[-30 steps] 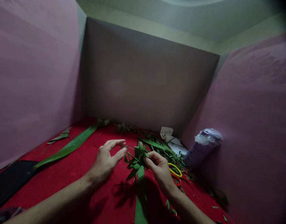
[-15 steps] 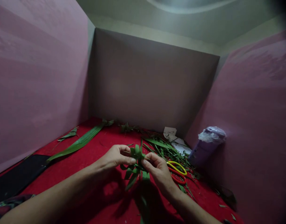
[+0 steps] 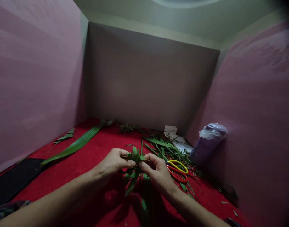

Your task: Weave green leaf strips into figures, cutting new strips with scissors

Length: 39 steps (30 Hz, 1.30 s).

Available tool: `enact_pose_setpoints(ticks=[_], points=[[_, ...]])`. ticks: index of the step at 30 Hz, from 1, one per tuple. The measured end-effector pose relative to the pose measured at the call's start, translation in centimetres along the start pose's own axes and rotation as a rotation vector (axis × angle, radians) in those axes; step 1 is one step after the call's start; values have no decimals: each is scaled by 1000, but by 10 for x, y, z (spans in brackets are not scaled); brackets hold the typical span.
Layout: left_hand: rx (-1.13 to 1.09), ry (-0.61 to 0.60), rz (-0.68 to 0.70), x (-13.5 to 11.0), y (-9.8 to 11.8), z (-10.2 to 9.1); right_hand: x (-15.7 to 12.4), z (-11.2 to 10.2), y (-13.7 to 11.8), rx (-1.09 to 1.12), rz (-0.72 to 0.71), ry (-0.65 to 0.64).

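Note:
My left hand (image 3: pixel 113 163) and my right hand (image 3: pixel 157 171) meet over the red cloth (image 3: pixel 92 157), both pinched on a small folded piece of green leaf strips (image 3: pixel 135 156). Loose ends of the strips (image 3: pixel 131 183) hang down between my wrists toward me. The fingertips of both hands press on the top of the folded piece, thumbs underneath. Scissors with a yellow and a red handle (image 3: pixel 177 168) lie just right of my right hand.
A long green leaf (image 3: pixel 73 146) lies at the left, a heap of leaf cuttings (image 3: pixel 163 146) at the back right. A purple cup covered with plastic (image 3: pixel 207 142) leans at the right wall. White paper (image 3: pixel 176 138) lies behind the cuttings. A black flat object (image 3: pixel 14 178) lies at the left.
My left hand, open a second ago, has closed on the folded leaf piece. Both hands have drawn together and hold it between them.

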<state>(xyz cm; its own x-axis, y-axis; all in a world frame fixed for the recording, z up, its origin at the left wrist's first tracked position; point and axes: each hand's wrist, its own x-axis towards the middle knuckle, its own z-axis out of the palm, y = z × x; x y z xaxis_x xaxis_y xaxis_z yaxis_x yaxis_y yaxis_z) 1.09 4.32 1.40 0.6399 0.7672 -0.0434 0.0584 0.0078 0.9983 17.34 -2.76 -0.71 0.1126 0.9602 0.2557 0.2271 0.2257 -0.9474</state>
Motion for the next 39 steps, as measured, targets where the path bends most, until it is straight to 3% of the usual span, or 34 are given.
enact_pose_setpoints(ticks=[5,16,23,31,39], points=[[-47,-36,-4,1,-1,2,0,1,1,23,-5,-28],[-28,1,-67,-1,-2,5,-3,2,5,69,15,-40],[-68,-12,-55,0,-4,5,0,0,9,49,34,15],[-48,-33,58,-2,2,5,-2,-2,6,-61,-163,135],[-81,-45,74,-3,1,7,-3,-3,9,-106,-178,154]])
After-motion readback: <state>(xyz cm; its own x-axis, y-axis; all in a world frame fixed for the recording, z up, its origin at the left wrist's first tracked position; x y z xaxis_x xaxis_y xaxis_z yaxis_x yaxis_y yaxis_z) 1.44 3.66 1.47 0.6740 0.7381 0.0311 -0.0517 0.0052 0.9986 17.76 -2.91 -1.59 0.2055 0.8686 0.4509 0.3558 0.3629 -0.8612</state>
